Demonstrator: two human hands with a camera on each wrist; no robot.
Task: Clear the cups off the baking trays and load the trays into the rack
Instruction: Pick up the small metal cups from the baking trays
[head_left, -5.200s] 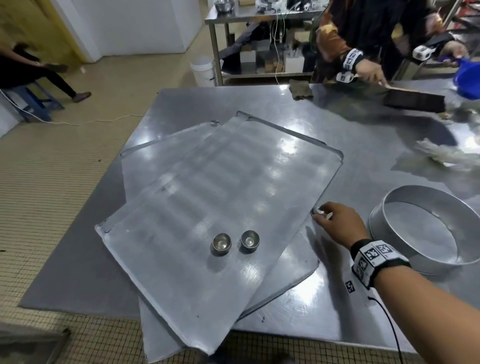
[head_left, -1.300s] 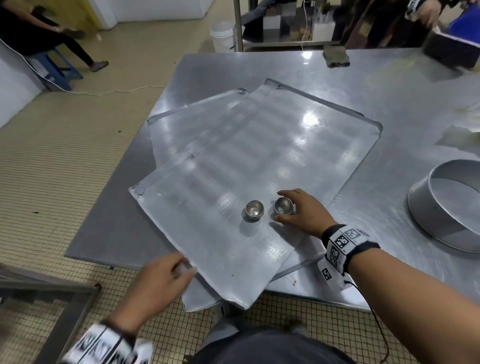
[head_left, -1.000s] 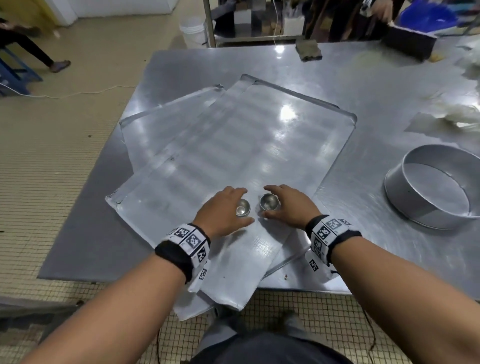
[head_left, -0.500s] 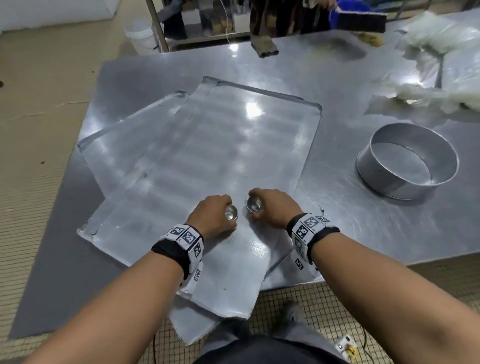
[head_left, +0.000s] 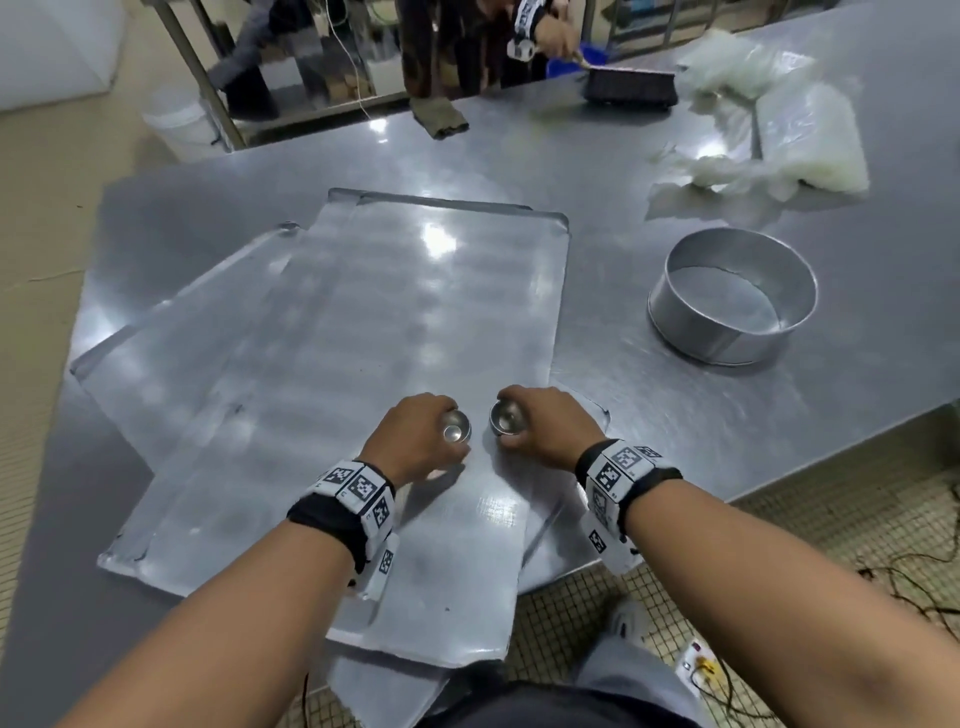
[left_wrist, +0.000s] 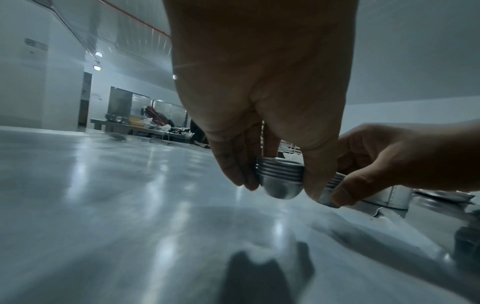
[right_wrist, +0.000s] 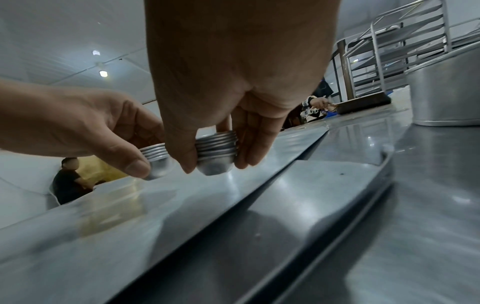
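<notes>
Now both hands (head_left: 423, 434) (head_left: 543, 421) pinch small cup stacks (head_left: 456, 431) (head_left: 506, 420).

I lose the lower tray (head_left: 384, 691) under the top one; my left hand (head_left: 415, 436) half-covers its cup (head_left: 457, 430)

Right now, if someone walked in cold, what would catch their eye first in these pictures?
Probably the two hands meeting mid-frame: the left hand and right hand each pinch a small stack of metal cups, held just above the top baking tray. That tray lies askew over other trays on the steel table. To the right stands a round metal ring pan.
</notes>
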